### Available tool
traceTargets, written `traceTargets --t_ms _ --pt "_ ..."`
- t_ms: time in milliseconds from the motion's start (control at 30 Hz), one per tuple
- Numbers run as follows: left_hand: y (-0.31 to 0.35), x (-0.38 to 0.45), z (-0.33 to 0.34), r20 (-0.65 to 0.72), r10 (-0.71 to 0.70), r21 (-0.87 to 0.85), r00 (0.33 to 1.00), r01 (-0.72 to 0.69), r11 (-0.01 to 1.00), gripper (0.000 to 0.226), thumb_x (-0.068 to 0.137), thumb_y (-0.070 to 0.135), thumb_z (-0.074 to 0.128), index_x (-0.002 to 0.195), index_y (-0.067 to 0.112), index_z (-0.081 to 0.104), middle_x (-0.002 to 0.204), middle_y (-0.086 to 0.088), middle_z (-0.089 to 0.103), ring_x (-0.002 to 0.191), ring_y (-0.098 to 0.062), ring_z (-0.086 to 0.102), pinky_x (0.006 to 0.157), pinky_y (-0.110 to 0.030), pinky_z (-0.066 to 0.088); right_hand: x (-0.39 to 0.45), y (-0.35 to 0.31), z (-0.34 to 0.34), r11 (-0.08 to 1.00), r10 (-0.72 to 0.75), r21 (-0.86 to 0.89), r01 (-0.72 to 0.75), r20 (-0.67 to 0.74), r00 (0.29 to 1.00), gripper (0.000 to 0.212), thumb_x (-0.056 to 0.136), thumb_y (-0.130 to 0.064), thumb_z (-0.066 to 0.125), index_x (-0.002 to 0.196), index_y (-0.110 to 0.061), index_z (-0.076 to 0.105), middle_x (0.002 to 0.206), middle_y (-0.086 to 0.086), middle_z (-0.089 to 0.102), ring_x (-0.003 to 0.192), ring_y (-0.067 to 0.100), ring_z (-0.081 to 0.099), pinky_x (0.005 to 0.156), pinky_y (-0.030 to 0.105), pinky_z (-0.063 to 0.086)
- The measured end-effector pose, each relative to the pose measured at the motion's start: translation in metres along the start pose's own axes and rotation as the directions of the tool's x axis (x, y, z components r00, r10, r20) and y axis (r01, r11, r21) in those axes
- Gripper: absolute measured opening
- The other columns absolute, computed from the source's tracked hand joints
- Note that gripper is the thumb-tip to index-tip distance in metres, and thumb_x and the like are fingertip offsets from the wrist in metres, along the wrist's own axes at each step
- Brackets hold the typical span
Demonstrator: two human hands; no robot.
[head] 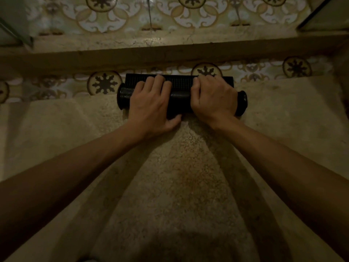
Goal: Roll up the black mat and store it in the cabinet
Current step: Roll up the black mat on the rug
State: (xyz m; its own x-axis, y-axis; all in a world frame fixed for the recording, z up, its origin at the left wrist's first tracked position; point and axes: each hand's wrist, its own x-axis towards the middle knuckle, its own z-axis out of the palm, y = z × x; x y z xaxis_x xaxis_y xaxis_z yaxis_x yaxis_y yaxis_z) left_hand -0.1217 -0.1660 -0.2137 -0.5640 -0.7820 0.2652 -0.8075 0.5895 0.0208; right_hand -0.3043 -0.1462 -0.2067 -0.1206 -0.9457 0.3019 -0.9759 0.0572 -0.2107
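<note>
Your black mat (180, 103) lies on the stone floor (170, 186) almost fully rolled: a thick dark tube runs left to right across the middle of the view, and only a narrow flat strip of the mat, with a fine ribbed or dotted texture, remains unrolled along its far side. That flat strip reaches the edge where the plain speckled floor meets a band of patterned tiles (104, 84), and its far corners sit over that band. Your left hand (151, 103) presses down on the left half of the roll, palm on top, fingers curled over the far side onto the flat strip and thumb tucked against the near side of the tube. Your right hand (213, 99) grips the right half in the same way, fingers bent tightly over the top; its thumb is hidden, so you cannot see how far it wraps under. Both hands are clamped on the mat, with a short bare stretch of roll between them, and each end of the tube sticks out past the outer side of a hand. Beyond the tile band a brown wooden ledge (170, 53) crosses the full width, with more flower-patterned tiling above it. Your bare forearms reach in from the lower corners and cast long shadows on the floor.
</note>
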Motion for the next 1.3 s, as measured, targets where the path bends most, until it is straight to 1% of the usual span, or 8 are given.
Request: traceTargets --t_ms 167,267,533,633,733,933,1133,1300 --pt "-0.007 0.008 0.0 0.007 0.081 0.041 0.997 -0.081 0.996 0.079 0.075 0.081 0.053 0.104 0.008 0.051 0.106 -0.014 0.058 0.091 -0.031 0.053 0.074 -0.041 0.042 -0.002 0.0 -0.004 1.0 0.003 0.021 -0.004 0.02 1.0 0.033 0.102 -0.032 0.039 0.073 -0.018 0.047 0.069 -0.003 0.045 0.063 0.018 0.042 0.055 0.031 0.026" --pt "-0.002 -0.001 0.001 -0.032 0.044 0.009 0.999 -0.044 0.999 0.081 0.075 0.087 0.046 0.098 0.009 0.05 0.098 -0.011 0.059 0.084 -0.027 0.053 0.07 -0.039 0.04 -0.009 0.002 -0.005 0.999 -0.033 0.035 0.032 0.028 0.999 0.034 0.101 -0.032 0.04 0.07 -0.019 0.044 0.066 -0.003 0.045 0.06 0.017 0.041 0.053 0.031 0.026" --pt "-0.002 0.011 -0.006 0.033 -0.019 -0.002 0.999 0.019 1.0 0.087 0.072 0.095 0.035 0.095 0.013 0.056 0.089 -0.006 0.061 0.074 -0.021 0.056 0.058 -0.03 0.035 0.023 0.007 -0.008 0.989 -0.148 0.015 0.148 0.186 0.971 0.061 0.102 -0.051 0.029 0.077 -0.016 0.072 0.06 0.003 0.055 0.052 0.024 0.05 0.051 0.031 0.034" --pt "-0.004 0.017 -0.009 0.051 -0.024 0.001 0.998 0.024 1.0 0.091 0.069 0.099 0.03 0.094 0.015 0.056 0.089 -0.005 0.062 0.075 -0.019 0.056 0.056 -0.029 0.034 0.016 0.006 -0.008 0.979 -0.203 0.001 0.204 0.106 0.973 0.055 0.103 -0.046 0.032 0.085 -0.012 0.07 0.073 0.008 0.061 0.066 0.028 0.057 0.054 0.034 0.039" --pt "-0.006 0.018 -0.008 0.055 -0.044 -0.02 0.998 0.045 0.999 0.092 0.066 0.101 0.03 0.094 0.016 0.053 0.088 -0.003 0.061 0.072 -0.015 0.048 0.055 -0.029 0.035 -0.007 0.008 -0.005 0.98 -0.189 -0.074 0.187 -0.023 0.982 0.042 0.104 -0.038 0.036 0.1 -0.006 0.062 0.099 0.017 0.061 0.088 0.034 0.054 0.071 0.044 0.04" --pt "-0.016 0.034 -0.013 0.139 -0.031 -0.126 0.99 0.049 0.991 0.08 0.067 0.099 0.033 0.09 0.023 0.036 0.08 0.005 0.053 0.062 -0.013 0.048 0.049 -0.028 0.038 0.015 0.01 -0.001 0.984 -0.155 -0.084 0.157 0.031 0.987 0.041 0.099 -0.038 0.037 0.091 -0.008 0.065 0.085 0.011 0.059 0.077 0.028 0.051 0.062 0.035 0.03" --pt "-0.023 0.018 -0.003 0.026 0.008 -0.006 1.0 -0.007 1.0 0.074 0.081 0.08 0.041 0.112 0.013 0.047 0.103 -0.012 0.048 0.086 -0.027 0.046 0.067 -0.037 0.037 0.043 0.014 0.006 0.989 -0.135 -0.058 0.139 0.077 0.988 0.047 0.098 -0.039 0.036 0.068 -0.013 0.062 0.06 -0.001 0.044 0.049 0.015 0.034 0.049 0.026 0.017" --pt "-0.024 0.025 -0.005 0.06 0.006 0.028 0.998 -0.008 1.0 0.081 0.068 0.084 0.054 0.111 0.016 0.044 0.103 -0.008 0.053 0.088 -0.025 0.049 0.067 -0.035 0.038 0.024 0.016 0.003 0.978 -0.202 -0.044 0.203 0.031 0.979 0.041 0.102 -0.041 0.038 0.092 -0.011 0.063 0.086 0.008 0.06 0.074 0.023 0.05 0.059 0.033 0.03"
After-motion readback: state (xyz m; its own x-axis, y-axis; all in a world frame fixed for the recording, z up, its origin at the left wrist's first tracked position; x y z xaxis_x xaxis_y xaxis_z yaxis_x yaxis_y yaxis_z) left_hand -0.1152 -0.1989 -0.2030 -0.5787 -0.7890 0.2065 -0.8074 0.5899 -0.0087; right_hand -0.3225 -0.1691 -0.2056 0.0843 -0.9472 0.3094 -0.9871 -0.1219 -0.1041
